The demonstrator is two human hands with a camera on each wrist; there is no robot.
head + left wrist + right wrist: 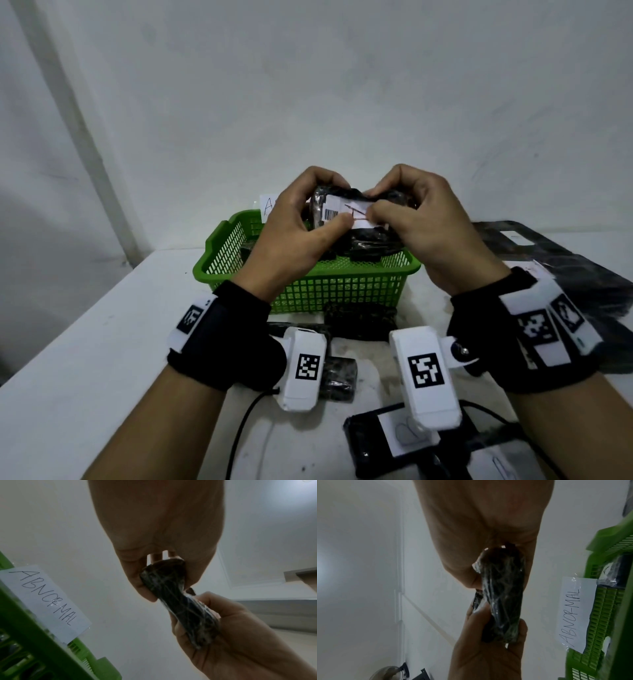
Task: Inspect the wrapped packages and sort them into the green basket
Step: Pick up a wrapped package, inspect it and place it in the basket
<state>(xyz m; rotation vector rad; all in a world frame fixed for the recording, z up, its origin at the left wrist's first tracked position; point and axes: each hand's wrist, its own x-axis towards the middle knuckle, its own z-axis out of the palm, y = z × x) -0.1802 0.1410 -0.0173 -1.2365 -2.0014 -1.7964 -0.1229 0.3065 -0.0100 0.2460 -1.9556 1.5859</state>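
Note:
I hold a black plastic-wrapped package (pixel 363 236) in both hands above the green basket (pixel 329 284). A white label with a barcode (pixel 346 214) faces up on it. My left hand (pixel 294 226) grips its left end, thumb on the label. My right hand (pixel 421 219) grips the right end, thumb and forefinger pinching at the label. The left wrist view shows the package (pixel 173 599) edge-on between both hands, and so does the right wrist view with the package (pixel 501 595). Another black package (pixel 250 251) lies inside the basket.
A paper sign reading ABNORMAL (pixel 46 601) is fixed to the basket's far rim. More black wrapped packages lie on the white table: in front of the basket (pixel 359 318), under my wrists (pixel 339 377), near me (pixel 370 442), and flat ones at right (pixel 555 260). A wall stands behind.

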